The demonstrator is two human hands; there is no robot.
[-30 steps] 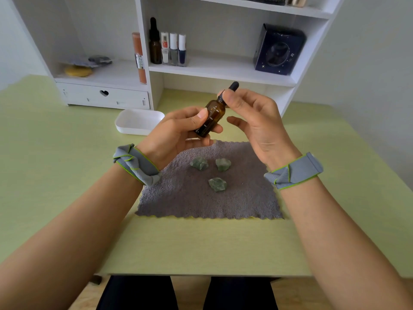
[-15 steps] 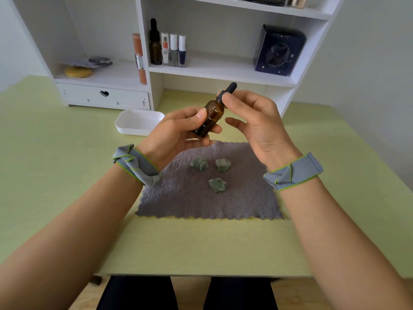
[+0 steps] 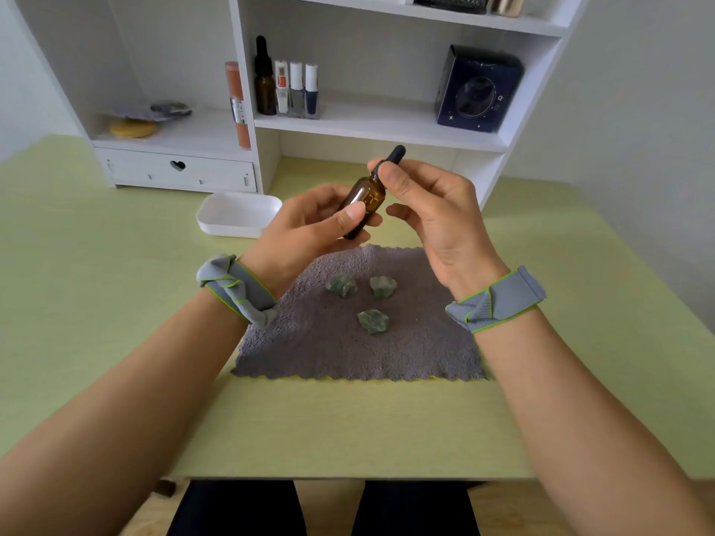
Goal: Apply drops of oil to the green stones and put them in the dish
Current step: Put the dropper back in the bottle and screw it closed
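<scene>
Item: amber dropper bottle (image 3: 363, 203). I am clasping it in my left grip (image 3: 309, 230); my right grip (image 3: 425, 203) is pinching its cap (image 3: 389, 160), best unscrewed gently, bottle kept steady.

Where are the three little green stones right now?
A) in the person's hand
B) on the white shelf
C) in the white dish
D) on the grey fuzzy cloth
D: all three rough green stones lie on the grey fuzzy cloth; the white plastic dish holds none.
</scene>
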